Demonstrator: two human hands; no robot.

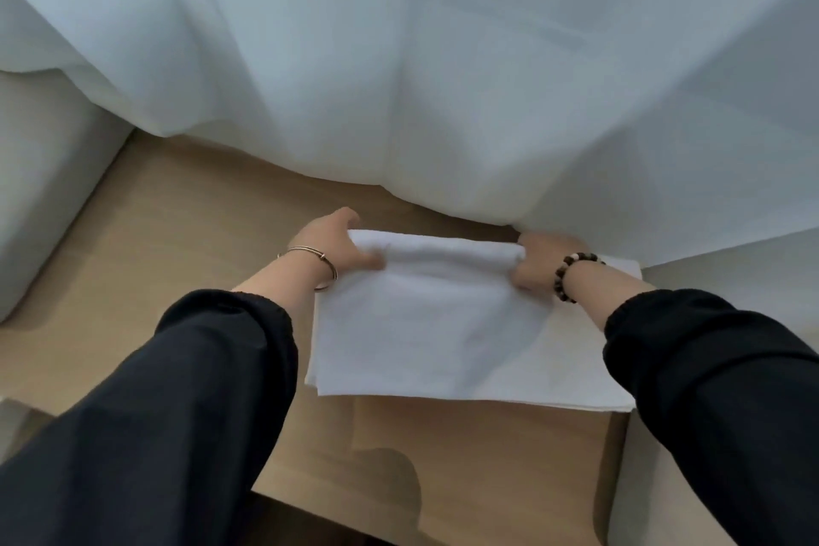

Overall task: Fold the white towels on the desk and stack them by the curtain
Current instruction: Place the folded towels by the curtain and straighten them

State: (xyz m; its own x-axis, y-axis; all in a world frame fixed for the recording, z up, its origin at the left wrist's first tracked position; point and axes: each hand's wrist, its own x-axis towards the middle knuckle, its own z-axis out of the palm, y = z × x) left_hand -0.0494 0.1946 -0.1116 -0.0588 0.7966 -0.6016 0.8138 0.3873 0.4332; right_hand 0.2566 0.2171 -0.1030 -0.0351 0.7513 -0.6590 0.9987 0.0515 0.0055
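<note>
A white towel (pixel 425 324) lies across the wooden desk (pixel 186 262), its far edge lifted into a thick fold. My left hand (pixel 332 246) grips the fold's left end and my right hand (pixel 538 262) grips its right end. Both hands are just in front of the sheer white curtain (pixel 443 80), whose hem touches the desk right behind them. Under the held towel lies more flat white towel (pixel 576 368), reaching to the desk's right edge. Its layers cannot be told apart.
A pale upholstered block (pixel 40 191) stands at the left of the desk. A light surface (pixel 664 479) runs along the desk's right edge. Bare wood shows to the left of the towel and in front of it.
</note>
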